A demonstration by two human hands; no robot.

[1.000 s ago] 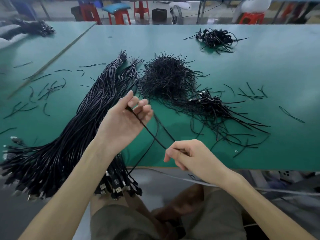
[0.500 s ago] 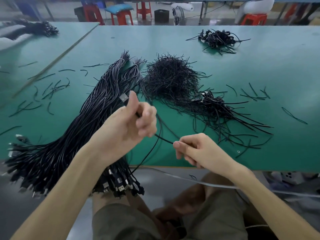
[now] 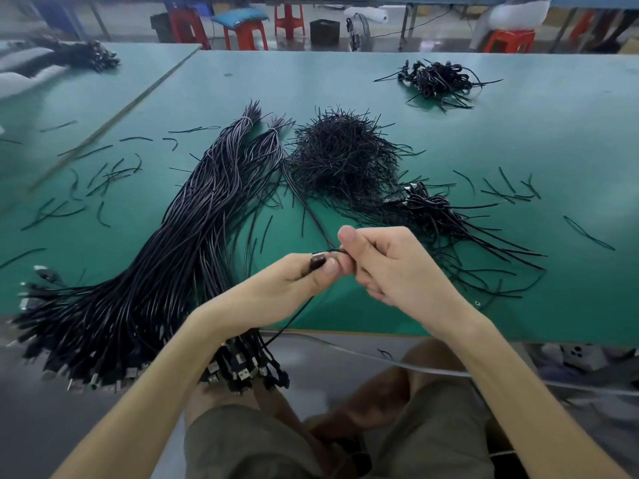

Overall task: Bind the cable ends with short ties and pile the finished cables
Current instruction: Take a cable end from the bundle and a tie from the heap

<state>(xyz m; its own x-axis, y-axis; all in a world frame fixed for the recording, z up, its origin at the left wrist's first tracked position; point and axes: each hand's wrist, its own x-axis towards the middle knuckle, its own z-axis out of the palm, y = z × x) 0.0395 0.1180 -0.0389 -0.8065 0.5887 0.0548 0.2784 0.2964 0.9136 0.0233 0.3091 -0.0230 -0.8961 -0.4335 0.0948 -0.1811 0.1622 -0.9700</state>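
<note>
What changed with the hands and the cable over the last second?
The hands came together: the left hand dropped toward the table's near edge and the right hand rose to meet it, closing the stretch of cable between them. The left now pinches the plug, the right the cable beside it. The cable bundle, tie heap and table look unchanged.

Green table (image 3: 518,140); red stools (image 3: 288,15)

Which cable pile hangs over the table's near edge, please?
The big bundle of long cables on the left: its plug ends overhang the edge, while the other piles lie wholly on the table.
</note>
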